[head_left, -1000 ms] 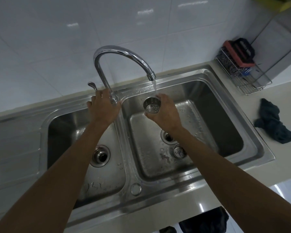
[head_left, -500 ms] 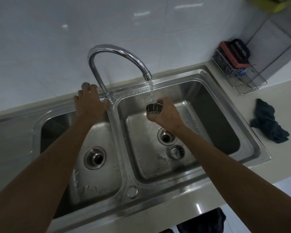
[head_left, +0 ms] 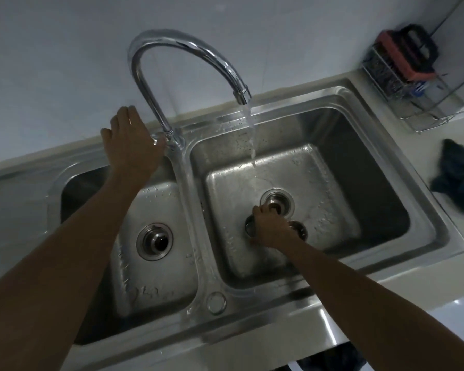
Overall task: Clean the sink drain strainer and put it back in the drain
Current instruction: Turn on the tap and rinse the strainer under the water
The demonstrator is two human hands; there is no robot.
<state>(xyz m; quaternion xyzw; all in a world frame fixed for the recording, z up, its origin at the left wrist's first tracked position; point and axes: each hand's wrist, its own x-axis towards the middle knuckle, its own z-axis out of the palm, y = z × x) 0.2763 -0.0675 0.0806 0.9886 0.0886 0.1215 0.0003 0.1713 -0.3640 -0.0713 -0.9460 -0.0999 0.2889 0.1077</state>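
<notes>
My right hand [head_left: 269, 228] grips the strainer [head_left: 250, 225] low on the basin floor, just short of the drain [head_left: 277, 200], so I judge rinsing done and seating left. Beyond, water runs; my left hand [head_left: 130, 141] covers the tap handle, grip unclear.

My right hand [head_left: 269, 228] covers most of the strainer [head_left: 249, 227]; my left hand [head_left: 130, 140] hides the tap handle at centre-left.
</notes>
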